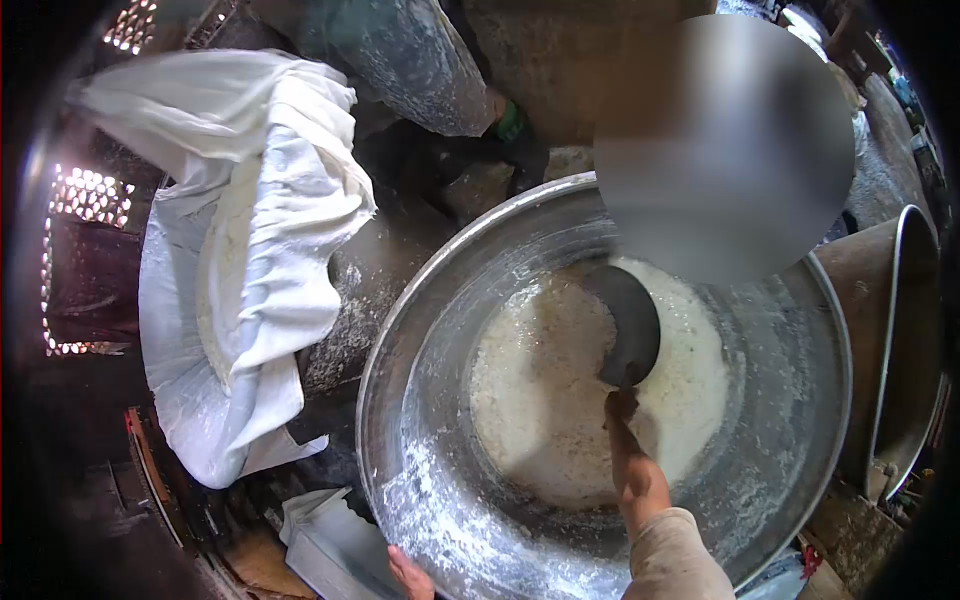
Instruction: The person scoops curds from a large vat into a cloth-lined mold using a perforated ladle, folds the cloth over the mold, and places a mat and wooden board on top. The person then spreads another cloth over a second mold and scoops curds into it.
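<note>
No readable text, labels, brands, numbers or signs anywhere in view. Big metal vat, dark scoop, white cloth and the metal trough on the right: no legible lettering on any. Small clutter by the upper right edge is too tiny and blurred to tell if it's marked.

Food workshop with metal vat, white cloth

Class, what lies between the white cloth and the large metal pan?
In the head view, a dark, white-speckled surface lies between the cloth and the pan.
</note>
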Demonstrator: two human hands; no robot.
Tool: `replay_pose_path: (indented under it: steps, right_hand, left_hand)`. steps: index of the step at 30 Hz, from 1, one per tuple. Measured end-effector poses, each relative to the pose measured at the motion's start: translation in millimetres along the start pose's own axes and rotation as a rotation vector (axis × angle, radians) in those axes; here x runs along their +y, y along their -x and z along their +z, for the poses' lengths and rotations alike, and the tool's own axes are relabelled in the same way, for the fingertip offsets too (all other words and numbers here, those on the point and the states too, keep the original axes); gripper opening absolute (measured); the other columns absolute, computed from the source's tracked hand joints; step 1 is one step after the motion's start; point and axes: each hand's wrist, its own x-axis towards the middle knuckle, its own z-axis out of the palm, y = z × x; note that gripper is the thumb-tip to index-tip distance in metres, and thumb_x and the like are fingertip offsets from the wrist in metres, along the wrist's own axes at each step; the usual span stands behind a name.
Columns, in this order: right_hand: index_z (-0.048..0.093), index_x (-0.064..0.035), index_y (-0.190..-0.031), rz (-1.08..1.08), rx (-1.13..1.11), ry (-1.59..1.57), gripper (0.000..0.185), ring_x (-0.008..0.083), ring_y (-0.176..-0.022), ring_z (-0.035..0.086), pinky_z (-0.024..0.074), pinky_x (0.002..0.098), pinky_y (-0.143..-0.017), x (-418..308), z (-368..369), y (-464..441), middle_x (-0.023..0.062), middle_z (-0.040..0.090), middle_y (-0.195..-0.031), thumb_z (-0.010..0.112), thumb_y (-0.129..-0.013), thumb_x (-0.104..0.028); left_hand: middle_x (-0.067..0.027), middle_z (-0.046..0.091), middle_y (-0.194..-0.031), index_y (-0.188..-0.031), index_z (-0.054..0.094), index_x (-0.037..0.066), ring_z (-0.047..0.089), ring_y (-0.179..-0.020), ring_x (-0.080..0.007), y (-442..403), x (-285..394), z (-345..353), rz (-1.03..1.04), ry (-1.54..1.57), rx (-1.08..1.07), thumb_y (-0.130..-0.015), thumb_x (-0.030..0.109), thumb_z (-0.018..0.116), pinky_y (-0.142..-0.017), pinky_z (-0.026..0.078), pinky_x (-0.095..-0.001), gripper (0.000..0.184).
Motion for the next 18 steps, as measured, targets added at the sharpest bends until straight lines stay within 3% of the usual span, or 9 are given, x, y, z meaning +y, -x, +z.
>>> replay_pose_path:
  steps: [2, 4, 5, 10, 11, 13, 14, 17, 18]
  right_hand:
    - [0.036, -0.0015, -0.118, -0.052, -0.071, 0.024, 0.038, 0.032, -0.068, 0.06, 0.0502, 0.0416, -0.058, -4, 20, 15, 0.0206, 0.059, -0.084, 0.045, -0.082, -0.008]
    - [0.038, -0.005, -0.121, 0.085, -0.539, -0.093, 0.044, 0.0245, -0.053, 0.057, 0.0466, 0.037, -0.047, -13, 14, 36, 0.0151, 0.058, -0.071, 0.048, -0.078, -0.003]
    - [0.038, -0.005, -0.121, 0.082, -0.547, -0.089, 0.044, 0.0245, -0.053, 0.057, 0.0466, 0.037, -0.047, -12, 19, 38, 0.0151, 0.058, -0.071, 0.048, -0.078, -0.003]
    - [0.05, 0.0007, -0.089, 0.04, -0.926, -0.484, 0.016, 0.0179, -0.043, 0.049, 0.0415, 0.0331, -0.04, 32, 32, 39, 0.0086, 0.05, -0.056, 0.055, -0.073, 0.0]
    - [0.05, 0.0007, -0.089, 0.017, -0.928, -0.481, 0.016, 0.0179, -0.043, 0.049, 0.0415, 0.0331, -0.04, 28, 26, 45, 0.0086, 0.05, -0.056, 0.055, -0.073, 0.0]
    - [0.047, -0.0008, -0.081, -0.011, -1.007, -0.378, 0.013, 0.0173, -0.042, 0.048, 0.0414, 0.0329, -0.04, 25, -2, 47, 0.0068, 0.049, -0.056, 0.057, -0.072, 0.0]
    - [0.047, -0.0008, -0.081, -0.037, -0.99, -0.369, 0.013, 0.0173, -0.042, 0.048, 0.0414, 0.0329, -0.04, 24, -14, 52, 0.0068, 0.049, -0.056, 0.057, -0.072, 0.0]
    - [0.047, -0.0022, -0.08, -0.119, -1.016, -0.409, 0.015, 0.0167, -0.043, 0.048, 0.0421, 0.0327, -0.04, 17, -69, 62, 0.0061, 0.048, -0.057, 0.059, -0.072, -0.001]
    - [0.047, -0.0023, -0.08, -0.108, -1.087, -0.416, 0.015, 0.0164, -0.044, 0.048, 0.0423, 0.0322, -0.04, 4, -98, 69, 0.0057, 0.048, -0.058, 0.06, -0.072, -0.002]
  left_hand:
    - [-0.0241, 0.051, -0.106, -0.105, 0.05, -0.011, 0.048, -0.097, -0.031, 1, -15, -3, -0.019, -0.05, 0.086, -0.091, 0.042, 0.03, -0.085, 0.036, -0.0389, 0.058]
    - [-0.0247, 0.052, -0.104, -0.105, 0.05, -0.011, 0.049, -0.095, -0.0317, 5, -35, -11, -0.007, -0.145, 0.14, -0.091, 0.042, 0.03, -0.084, 0.036, -0.0392, 0.058]
    - [-0.0252, 0.052, -0.102, -0.105, 0.05, -0.011, 0.049, -0.093, -0.0325, 5, -40, -12, 0.01, -0.221, 0.183, -0.091, 0.042, 0.03, -0.083, 0.037, -0.0396, 0.058]
    - [-0.0259, 0.053, -0.1, -0.102, 0.051, -0.011, 0.049, -0.091, -0.035, 15, -8, 3, -0.042, -0.029, 0.026, -0.09, 0.044, 0.029, -0.083, 0.036, -0.0408, 0.06]
    - [-0.0259, 0.053, -0.1, -0.102, 0.051, -0.011, 0.049, -0.091, -0.035, 13, -17, 4, -0.039, -0.009, 0.035, -0.09, 0.044, 0.029, -0.083, 0.036, -0.0408, 0.06]
    - [-0.0246, 0.055, -0.098, -0.1, 0.052, -0.011, 0.051, -0.09, -0.0338, 12, -30, 20, 0.104, -0.342, 0.078, -0.09, 0.044, 0.027, -0.082, 0.037, -0.04, 0.061]
    - [-0.0312, 0.052, -0.091, -0.09, 0.051, -0.01, 0.047, -0.083, -0.0458, 5, -21, 23, 0.079, -0.164, -0.024, -0.091, 0.027, 0.028, -0.07, 0.037, -0.0477, 0.044]
    - [-0.0307, 0.053, -0.092, -0.093, 0.052, -0.009, 0.049, -0.087, -0.0447, -11, -50, 60, 0.233, -0.004, -0.026, -0.091, 0.03, 0.028, -0.075, 0.039, -0.0441, 0.045]
    - [-0.0311, 0.052, -0.099, -0.096, 0.052, -0.009, 0.048, -0.093, -0.043, -6, -7, 62, 0.149, 0.031, -0.026, -0.091, 0.033, 0.029, -0.079, 0.038, -0.0425, 0.048]
